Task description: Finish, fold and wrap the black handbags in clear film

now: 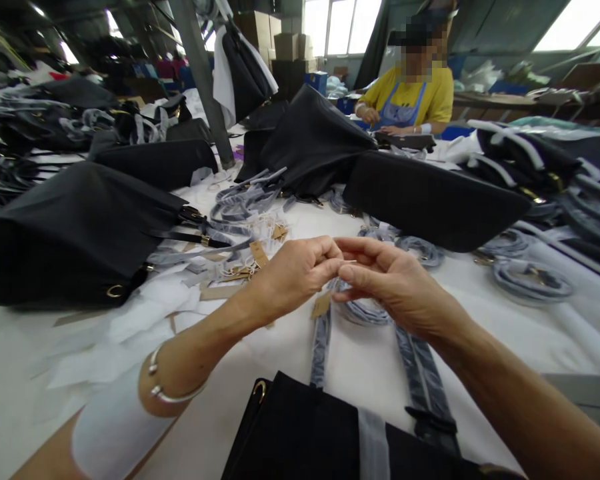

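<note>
Fingertips of the left hand [295, 273] and the right hand [395, 283] are pressed together over the bench [505, 333], pinching between them a thin pale string that carries a small brown paper tag [322, 305]. The tag hangs just below the two hands, beside the wrapped strap [420, 373] of the black bag [310, 433] that lies nearest to the person.

In my judgement the string could slip out of the pinch, because it is very fine and only the fingertips hold it; then the tag would fall on the strap or on the bench. A hard pull could also tear the tag at its hole. Loose tags and strings [260, 257] lie just beyond the left hand, so a dropped tag may get mixed with them.

The string itself is hard to make out, and I cannot tell if it passes around the strap or around some ring. The lower part of the bag is cut off by the edge of the picture. A co-worker [410, 100] sits far behind the hands.
</note>
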Available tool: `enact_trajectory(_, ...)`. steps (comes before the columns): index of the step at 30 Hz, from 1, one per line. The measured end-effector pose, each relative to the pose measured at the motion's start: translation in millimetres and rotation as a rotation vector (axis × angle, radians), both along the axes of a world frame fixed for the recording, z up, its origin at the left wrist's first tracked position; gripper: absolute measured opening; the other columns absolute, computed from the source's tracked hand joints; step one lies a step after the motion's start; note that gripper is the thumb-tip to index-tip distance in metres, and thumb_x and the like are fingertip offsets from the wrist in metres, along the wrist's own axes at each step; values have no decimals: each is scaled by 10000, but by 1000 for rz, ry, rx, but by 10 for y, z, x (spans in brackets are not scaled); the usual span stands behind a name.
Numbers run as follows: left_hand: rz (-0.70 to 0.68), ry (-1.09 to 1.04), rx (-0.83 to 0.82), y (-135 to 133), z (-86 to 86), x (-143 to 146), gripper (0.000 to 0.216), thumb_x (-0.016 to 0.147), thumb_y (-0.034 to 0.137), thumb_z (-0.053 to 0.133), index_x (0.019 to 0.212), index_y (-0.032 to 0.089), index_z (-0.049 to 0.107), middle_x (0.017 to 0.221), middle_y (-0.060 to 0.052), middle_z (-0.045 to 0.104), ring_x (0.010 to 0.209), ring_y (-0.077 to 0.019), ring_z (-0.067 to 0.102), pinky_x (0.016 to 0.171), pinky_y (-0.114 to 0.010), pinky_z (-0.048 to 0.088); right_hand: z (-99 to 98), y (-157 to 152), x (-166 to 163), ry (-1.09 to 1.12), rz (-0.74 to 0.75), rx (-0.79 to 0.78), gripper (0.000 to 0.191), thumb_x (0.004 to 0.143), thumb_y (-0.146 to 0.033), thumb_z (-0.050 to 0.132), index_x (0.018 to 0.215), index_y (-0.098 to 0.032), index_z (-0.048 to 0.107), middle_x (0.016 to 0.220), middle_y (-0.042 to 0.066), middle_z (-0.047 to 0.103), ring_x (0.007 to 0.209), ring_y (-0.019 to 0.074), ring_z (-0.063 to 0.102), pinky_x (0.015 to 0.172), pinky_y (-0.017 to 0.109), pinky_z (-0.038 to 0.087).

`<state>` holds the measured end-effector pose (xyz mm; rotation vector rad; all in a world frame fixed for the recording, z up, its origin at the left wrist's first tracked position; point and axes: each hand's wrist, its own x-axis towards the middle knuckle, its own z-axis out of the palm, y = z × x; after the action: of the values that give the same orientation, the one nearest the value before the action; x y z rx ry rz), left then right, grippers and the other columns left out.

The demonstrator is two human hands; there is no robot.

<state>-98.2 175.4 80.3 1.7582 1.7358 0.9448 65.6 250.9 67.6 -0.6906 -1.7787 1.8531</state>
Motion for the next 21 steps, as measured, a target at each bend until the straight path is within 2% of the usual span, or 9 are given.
enact_trajectory(3, 26, 54, 42, 38, -65, 32, 225, 876, 344, 520, 765, 170, 609, 661, 29, 603, 620, -104, 534, 567, -209, 375, -29, -22, -25, -77, 23, -2, 421, 715, -406, 771, 1043, -165, 662, 815, 36, 706, 670, 150, 658, 603, 285, 560)
enact_trajectory(6, -28, -55, -101, -17, -184, -30, 306, 878, 432, 518, 760, 164, 609, 588, 36, 566, 537, -95, 504, 508, -202, 354, -77, -34, 40, -250, 17, 135, 258, 732, -403, 747, 801, -160, 697, 547, -18, 610, 480, 98, 549, 471, 221, 460)
enact_trajectory(8, -109, -160, -215, -92, -244, -64, 318, 880, 446, 514, 774, 161, 605, 561, 37, 568, 489, -85, 481, 485, -194, 348, -101, -60, 90, -324, 37, 208, 255, 755, -411, 717, 735, -157, 703, 520, -14, 592, 468, 96, 525, 439, 211, 405)
enact_trajectory(10, -180, -225, -289, -171, -267, -72, 284, 881, 420, 517, 817, 159, 608, 590, 23, 614, 475, -77, 476, 485, -189, 353, -108, -89, 127, -368, 66, 242, 253, 766, -404, 701, 757, -152, 720, 549, -6, 608, 480, 97, 520, 439, 213, 376)
enact_trajectory(12, -184, -209, -313, -225, -258, -61, 240, 871, 379, 526, 862, 158, 618, 649, 5, 662, 487, -78, 495, 493, -188, 358, -96, -106, 148, -404, 94, 274, 231, 775, -380, 686, 792, -154, 732, 578, -4, 620, 498, 96, 514, 456, 219, 358)
enact_trajectory(15, -107, -27, -265, -235, -229, -28, 193, 837, 322, 531, 858, 167, 645, 676, 5, 680, 538, -98, 548, 517, -195, 364, -69, -96, 155, -414, 113, 367, 185, 776, -331, 667, 806, -162, 736, 632, -8, 636, 549, 96, 512, 506, 228, 346)
enact_trajectory(21, 30, 411, -42, -154, -263, 126, 180, 783, 301, 528, 866, 230, 672, 742, -11, 696, 712, -183, 641, 618, -248, 393, -95, -80, 145, -454, 54, 542, 117, 755, -213, 605, 741, -148, 700, 630, -30, 597, 586, 83, 471, 571, 241, 308)
